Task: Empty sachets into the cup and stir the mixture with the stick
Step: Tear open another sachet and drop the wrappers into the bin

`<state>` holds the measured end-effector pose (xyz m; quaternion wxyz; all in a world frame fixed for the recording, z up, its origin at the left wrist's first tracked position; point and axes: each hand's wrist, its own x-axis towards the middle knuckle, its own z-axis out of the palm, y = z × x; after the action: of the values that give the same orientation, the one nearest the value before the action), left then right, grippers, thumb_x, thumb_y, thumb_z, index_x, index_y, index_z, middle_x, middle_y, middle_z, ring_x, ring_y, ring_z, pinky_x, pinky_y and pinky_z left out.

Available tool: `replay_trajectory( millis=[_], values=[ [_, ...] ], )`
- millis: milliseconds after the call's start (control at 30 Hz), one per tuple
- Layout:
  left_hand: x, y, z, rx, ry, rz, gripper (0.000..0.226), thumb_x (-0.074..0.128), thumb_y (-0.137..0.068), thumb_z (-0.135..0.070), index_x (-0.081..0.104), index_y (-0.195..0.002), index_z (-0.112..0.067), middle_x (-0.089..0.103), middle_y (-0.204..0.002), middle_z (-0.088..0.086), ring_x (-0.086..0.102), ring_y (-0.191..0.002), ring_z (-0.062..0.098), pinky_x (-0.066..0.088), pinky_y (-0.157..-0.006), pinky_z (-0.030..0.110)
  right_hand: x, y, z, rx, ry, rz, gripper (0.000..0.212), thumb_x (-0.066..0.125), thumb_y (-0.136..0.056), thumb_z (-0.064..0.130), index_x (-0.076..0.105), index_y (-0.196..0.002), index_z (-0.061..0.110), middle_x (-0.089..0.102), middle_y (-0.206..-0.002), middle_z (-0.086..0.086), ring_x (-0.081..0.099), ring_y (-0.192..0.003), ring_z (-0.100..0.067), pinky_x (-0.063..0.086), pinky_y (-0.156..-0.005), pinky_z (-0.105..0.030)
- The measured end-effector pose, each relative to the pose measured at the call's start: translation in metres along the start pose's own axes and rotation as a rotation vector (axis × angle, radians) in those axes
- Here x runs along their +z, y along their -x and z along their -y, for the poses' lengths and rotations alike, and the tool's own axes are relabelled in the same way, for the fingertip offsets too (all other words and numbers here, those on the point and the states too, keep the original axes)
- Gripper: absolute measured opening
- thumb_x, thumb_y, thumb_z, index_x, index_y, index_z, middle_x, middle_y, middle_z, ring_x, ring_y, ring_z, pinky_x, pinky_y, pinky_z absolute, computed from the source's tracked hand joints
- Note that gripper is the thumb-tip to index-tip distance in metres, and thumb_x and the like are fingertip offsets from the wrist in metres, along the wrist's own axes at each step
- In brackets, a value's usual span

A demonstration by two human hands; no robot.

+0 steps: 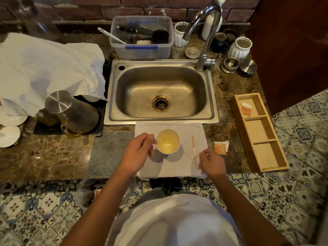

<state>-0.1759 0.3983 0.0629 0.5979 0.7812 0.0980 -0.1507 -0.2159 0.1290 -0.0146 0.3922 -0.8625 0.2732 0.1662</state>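
A white paper cup (167, 141) with pale yellowish liquid stands on a white cloth (177, 164) in front of the sink. My left hand (140, 153) rests against the cup's left side, fingers curled around it. A wooden stir stick (194, 151) lies on the cloth to the right of the cup. My right hand (211, 162) hovers just right of the stick's near end, fingers loosely bent, holding nothing. An orange sachet (220, 147) with a torn white top lies on the counter further right. Another orange sachet (246, 108) sits in the far compartment of a wooden tray (273, 158).
The steel sink (159, 93) and tap (205, 38) lie behind the cloth. A grey mat (110, 155) sits left of it. A steel-lidded jug (71, 112) lies on a black mat at left, beside white plates (10, 134). A plastic tub (142, 38) stands behind.
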Motion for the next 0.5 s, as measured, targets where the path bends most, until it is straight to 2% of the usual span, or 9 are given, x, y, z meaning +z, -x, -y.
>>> replay_trajectory(
  millis=[133,233,367,433,500],
  values=[
    [0.010,0.004,-0.028,0.092,0.052,0.085,0.023,0.050,-0.104,-0.013,0.071,-0.094,-0.014,0.061,-0.062,0.004,0.057,-0.056,0.013,0.043,-0.055,0.016,-0.017,0.001,0.001,0.037,-0.126,-0.063,0.012,0.054,-0.100,0.020,0.061,-0.092,0.017,0.073,-0.072,-0.008,0.068,-0.061,-0.024,0.057,-0.058,-0.036],
    [0.026,0.007,-0.044,0.148,0.041,0.211,0.019,0.054,-0.103,-0.019,0.071,-0.097,-0.026,0.062,-0.063,-0.003,0.059,-0.060,0.015,0.045,-0.059,0.019,-0.032,-0.001,-0.005,0.068,-0.124,-0.160,0.011,0.056,-0.101,0.026,0.063,-0.095,0.019,0.073,-0.075,-0.004,0.071,-0.065,-0.021,0.059,-0.059,-0.034],
    [0.052,0.011,-0.063,0.193,0.014,0.325,0.015,0.057,-0.103,-0.023,0.069,-0.112,-0.027,0.064,-0.070,0.002,0.062,-0.063,0.013,0.052,-0.064,0.027,-0.055,-0.006,-0.013,0.121,-0.152,-0.226,0.006,0.057,-0.100,0.024,0.063,-0.100,0.021,0.073,-0.074,-0.002,0.066,-0.058,-0.015,0.050,-0.050,-0.024],
    [0.064,0.010,-0.067,0.202,-0.015,0.357,0.018,0.058,-0.102,-0.025,0.067,-0.118,-0.027,0.067,-0.076,0.006,0.063,-0.064,0.012,0.053,-0.064,0.028,-0.065,-0.010,-0.018,0.141,-0.169,-0.239,0.012,0.059,-0.099,0.024,0.062,-0.111,0.021,0.074,-0.078,-0.003,0.068,-0.059,-0.015,0.049,-0.051,-0.024],
    [0.076,0.009,-0.068,0.194,-0.041,0.385,0.023,0.059,-0.102,-0.030,0.064,-0.124,-0.029,0.069,-0.080,0.003,0.064,-0.065,0.014,0.055,-0.068,0.036,-0.075,-0.017,-0.025,0.141,-0.180,-0.229,0.024,0.060,-0.099,0.026,0.060,-0.123,0.023,0.075,-0.078,-0.002,0.069,-0.060,-0.017,0.051,-0.054,-0.028]
  ],
)
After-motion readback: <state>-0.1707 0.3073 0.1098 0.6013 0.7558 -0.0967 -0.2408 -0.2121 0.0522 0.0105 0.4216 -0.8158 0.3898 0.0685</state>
